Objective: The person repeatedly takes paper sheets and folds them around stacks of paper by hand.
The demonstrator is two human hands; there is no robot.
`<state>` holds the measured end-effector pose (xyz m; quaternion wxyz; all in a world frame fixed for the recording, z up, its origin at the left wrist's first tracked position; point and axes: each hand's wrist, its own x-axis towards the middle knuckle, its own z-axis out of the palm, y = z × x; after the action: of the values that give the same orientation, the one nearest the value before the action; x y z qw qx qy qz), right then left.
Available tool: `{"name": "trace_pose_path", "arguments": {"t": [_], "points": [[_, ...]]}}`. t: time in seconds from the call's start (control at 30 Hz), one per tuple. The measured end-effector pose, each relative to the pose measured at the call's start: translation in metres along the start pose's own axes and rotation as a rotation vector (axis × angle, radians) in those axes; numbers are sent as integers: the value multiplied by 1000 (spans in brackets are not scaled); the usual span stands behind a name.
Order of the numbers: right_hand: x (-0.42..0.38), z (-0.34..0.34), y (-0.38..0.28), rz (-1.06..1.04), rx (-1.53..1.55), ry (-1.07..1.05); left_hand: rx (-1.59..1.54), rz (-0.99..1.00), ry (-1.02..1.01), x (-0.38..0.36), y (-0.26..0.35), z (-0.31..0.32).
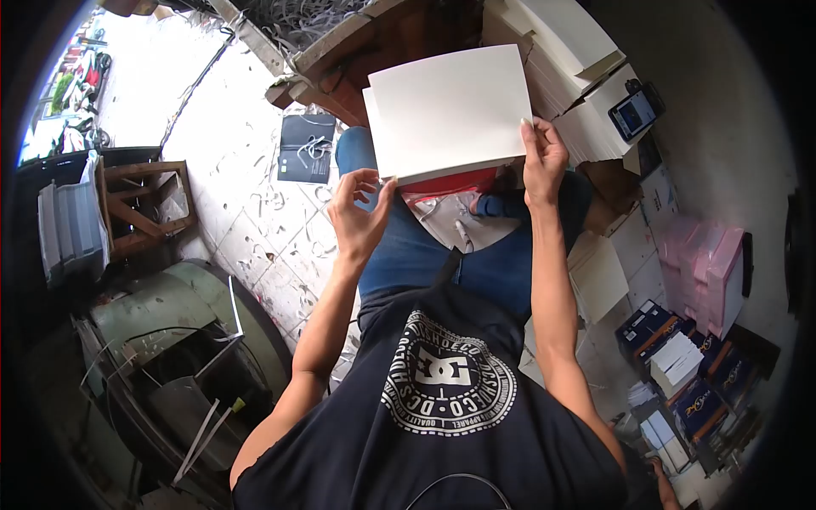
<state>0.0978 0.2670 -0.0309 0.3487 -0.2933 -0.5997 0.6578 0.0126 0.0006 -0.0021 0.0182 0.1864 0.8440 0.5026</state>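
Note:
A stack of white paper sheets [450,110] lies in front of me above my knees, its top sheet slightly bowed. My right hand [545,161] grips the stack's lower right edge, with the thumb on top and the fingers bent at the side. My left hand [360,212] is at the lower left corner, its fingers loosely curled and apart from the thumb. That thumb's tip is close to the corner; whether it touches cannot be made out. Something red [450,185] shows just below the stack's near edge.
Tall paper stacks [586,127] stand at the right, with a phone [633,115] against them. A dark booklet [306,149] lies on the tiled floor among paper strips. A pink wrapped bundle [693,272] and boxes [680,357] are at right; a green rounded machine [170,314] is at left.

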Motion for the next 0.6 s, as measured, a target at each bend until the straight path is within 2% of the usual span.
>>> {"name": "trace_pose_path", "arguments": {"t": [0.13, 0.33, 0.6], "points": [[-2, 9, 10, -6, -52, -20, -54, -149, -8, -7, -3, 2], [-6, 10, 14, -43, -140, -56, 24, -169, -50, 5, -8, -8], [-5, 10, 12, -69, -222, -105, 128, -96, -161, 18, -4, -18]]}}
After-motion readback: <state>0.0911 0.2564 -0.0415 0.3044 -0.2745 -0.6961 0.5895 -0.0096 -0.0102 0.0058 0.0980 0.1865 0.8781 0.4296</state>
